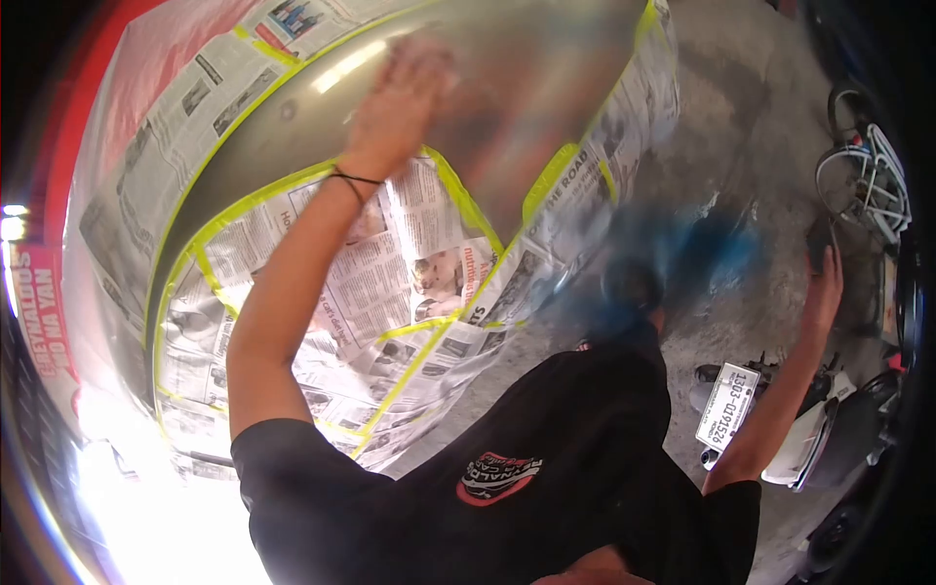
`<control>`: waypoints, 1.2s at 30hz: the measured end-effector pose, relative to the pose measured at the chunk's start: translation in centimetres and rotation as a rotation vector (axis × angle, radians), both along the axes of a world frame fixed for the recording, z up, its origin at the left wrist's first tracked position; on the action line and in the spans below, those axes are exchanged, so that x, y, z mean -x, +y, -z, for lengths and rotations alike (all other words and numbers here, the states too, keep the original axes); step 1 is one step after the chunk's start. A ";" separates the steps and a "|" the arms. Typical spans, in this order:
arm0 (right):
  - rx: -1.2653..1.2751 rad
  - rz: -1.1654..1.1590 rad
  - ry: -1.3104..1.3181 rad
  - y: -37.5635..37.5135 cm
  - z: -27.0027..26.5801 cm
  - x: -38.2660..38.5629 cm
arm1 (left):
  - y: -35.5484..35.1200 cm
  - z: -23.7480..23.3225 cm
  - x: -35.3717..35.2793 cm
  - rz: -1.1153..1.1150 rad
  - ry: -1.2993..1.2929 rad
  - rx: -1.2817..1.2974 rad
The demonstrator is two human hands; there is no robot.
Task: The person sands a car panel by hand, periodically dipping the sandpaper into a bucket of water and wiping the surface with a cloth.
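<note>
My left hand (405,107) lies flat on a grey, shiny car body panel (312,122), its fingertips blurred by motion. A dark band (357,178) circles that wrist. Newspaper (336,253) covers the areas around the bare panel, edged with yellow-green masking tape (453,190). Out to the right, away from the car, my right hand (827,283) has its fingers along a dark flat piece (821,244) with a reddish edge. What kind of thing it is, I cannot make out.
A white bicycle-like frame (873,185) stands at the right edge. Below my right arm is a motorcycle with a white licence plate (728,405). Clear plastic sheeting (107,175) hangs at the left, by a red sign (47,322). The floor (746,127) is stained concrete.
</note>
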State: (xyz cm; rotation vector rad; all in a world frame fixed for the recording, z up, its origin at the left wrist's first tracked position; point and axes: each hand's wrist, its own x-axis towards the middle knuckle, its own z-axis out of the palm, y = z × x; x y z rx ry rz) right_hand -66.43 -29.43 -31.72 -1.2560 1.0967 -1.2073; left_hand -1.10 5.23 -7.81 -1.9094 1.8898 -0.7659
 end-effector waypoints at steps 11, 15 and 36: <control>-0.557 0.139 -0.277 -1.3 18.6 -8.7 | -8.1 6.9 6.3 -0.247 -0.142 0.514; -0.227 -0.152 -0.229 -4.0 15.1 -25.2 | -12.5 16.7 6.2 0.125 0.028 0.264; 0.809 -0.404 0.693 -15.1 -6.8 -58.7 | -6.7 -3.4 2.5 -0.456 0.046 0.602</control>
